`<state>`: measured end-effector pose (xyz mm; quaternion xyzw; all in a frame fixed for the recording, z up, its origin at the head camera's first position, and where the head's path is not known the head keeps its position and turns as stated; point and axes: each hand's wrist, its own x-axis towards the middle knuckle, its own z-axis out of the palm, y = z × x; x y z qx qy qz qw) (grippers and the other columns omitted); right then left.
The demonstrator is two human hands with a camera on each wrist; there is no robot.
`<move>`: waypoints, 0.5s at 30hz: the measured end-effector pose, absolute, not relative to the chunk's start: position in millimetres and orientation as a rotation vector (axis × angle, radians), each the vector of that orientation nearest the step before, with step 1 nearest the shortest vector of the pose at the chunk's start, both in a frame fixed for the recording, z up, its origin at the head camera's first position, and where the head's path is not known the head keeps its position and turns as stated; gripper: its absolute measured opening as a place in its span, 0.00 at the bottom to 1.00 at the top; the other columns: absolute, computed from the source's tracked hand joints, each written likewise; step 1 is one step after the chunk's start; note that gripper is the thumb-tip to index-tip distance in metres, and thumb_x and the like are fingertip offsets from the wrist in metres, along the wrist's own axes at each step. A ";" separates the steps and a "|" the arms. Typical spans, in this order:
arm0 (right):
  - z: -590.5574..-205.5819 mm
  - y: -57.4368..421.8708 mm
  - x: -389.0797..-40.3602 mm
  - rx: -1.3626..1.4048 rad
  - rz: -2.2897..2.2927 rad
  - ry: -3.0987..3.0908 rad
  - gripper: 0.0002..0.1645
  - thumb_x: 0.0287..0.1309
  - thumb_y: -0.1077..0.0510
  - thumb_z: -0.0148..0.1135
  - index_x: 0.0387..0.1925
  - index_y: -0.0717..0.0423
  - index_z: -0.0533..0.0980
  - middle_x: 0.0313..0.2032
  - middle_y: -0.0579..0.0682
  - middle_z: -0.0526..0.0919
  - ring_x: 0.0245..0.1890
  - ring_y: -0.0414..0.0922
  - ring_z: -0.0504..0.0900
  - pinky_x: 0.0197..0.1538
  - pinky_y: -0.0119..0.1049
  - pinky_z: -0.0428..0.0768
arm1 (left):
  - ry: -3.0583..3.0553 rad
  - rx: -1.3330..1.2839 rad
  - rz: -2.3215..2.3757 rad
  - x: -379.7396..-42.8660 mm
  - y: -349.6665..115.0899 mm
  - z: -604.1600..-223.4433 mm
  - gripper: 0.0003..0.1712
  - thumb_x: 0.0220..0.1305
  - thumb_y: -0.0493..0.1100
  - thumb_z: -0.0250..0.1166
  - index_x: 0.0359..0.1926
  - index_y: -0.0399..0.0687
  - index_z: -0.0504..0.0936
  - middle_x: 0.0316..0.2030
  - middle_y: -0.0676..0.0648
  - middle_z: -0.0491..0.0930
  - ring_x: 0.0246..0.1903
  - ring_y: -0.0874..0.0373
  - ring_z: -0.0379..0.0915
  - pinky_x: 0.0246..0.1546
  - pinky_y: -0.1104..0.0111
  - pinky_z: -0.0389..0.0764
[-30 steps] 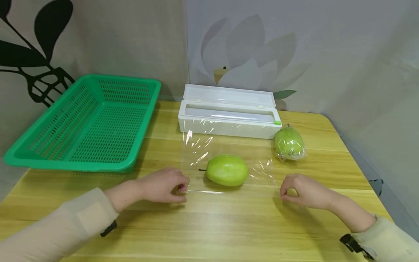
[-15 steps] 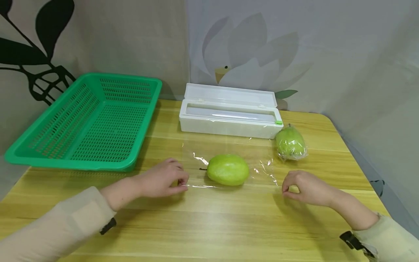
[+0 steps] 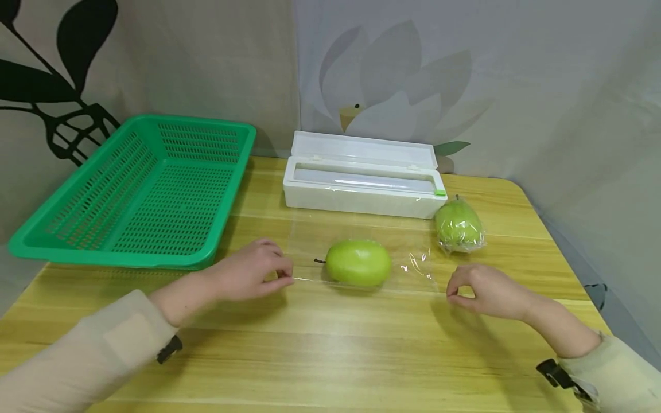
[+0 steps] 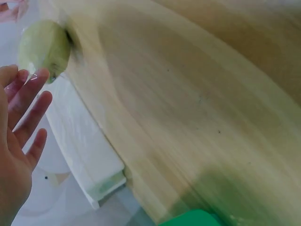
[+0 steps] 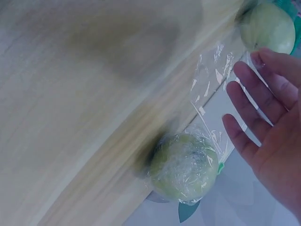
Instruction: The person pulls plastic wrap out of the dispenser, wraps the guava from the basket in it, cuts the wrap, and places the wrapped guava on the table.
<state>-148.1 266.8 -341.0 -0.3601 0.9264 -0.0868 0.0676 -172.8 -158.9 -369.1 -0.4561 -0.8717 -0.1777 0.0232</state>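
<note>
A sheet of clear cling film [image 3: 415, 265] spreads over the table, with a smooth green pear [image 3: 358, 263] lying on its side on it, stem to the left. My left hand [image 3: 252, 269] pinches the film's near left corner between thumb and index finger. At the near right corner, my right hand [image 3: 488, 291] pinches the film the same way. The right wrist view shows its other fingers [image 5: 256, 96] apart and loosely extended. A second pear [image 3: 458, 225], wrapped in film, stands upright beyond my right hand.
Behind the film stands a white cling film dispenser [image 3: 361, 198], its lid raised and a green slider [image 3: 439, 193] at its right end. A green perforated plastic basket [image 3: 206, 252] sits at the left. A patterned curtain hangs behind the wooden table [image 3: 330, 355].
Both hands have moved slightly away from me, the left one more. The film's near edge has shifted with them towards the pear, and the pear has moved slightly back. Glints over the dispenser's front have faded.
</note>
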 end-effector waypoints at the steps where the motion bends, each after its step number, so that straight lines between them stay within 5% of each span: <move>1: -340.1 266.8 -149.0 -1.078 -0.262 2.792 0.05 0.49 0.60 0.67 0.25 0.45 0.81 0.28 0.33 0.80 0.32 0.33 0.77 0.36 0.34 0.79 | -2.697 -1.403 -0.556 -173.7 -158.9 -368.4 0.06 0.59 0.44 0.64 0.26 0.53 0.79 0.23 0.61 0.80 0.29 0.63 0.75 0.54 0.56 0.73; 15: -324.2 266.8 -166.4 -0.978 -0.269 2.847 0.02 0.52 0.60 0.66 0.26 0.49 0.82 0.28 0.37 0.80 0.32 0.37 0.78 0.36 0.36 0.79 | -2.661 -1.198 -0.757 -187.9 -156.3 -364.3 0.02 0.59 0.41 0.64 0.30 0.50 0.82 0.20 0.60 0.77 0.23 0.65 0.69 0.47 0.57 0.76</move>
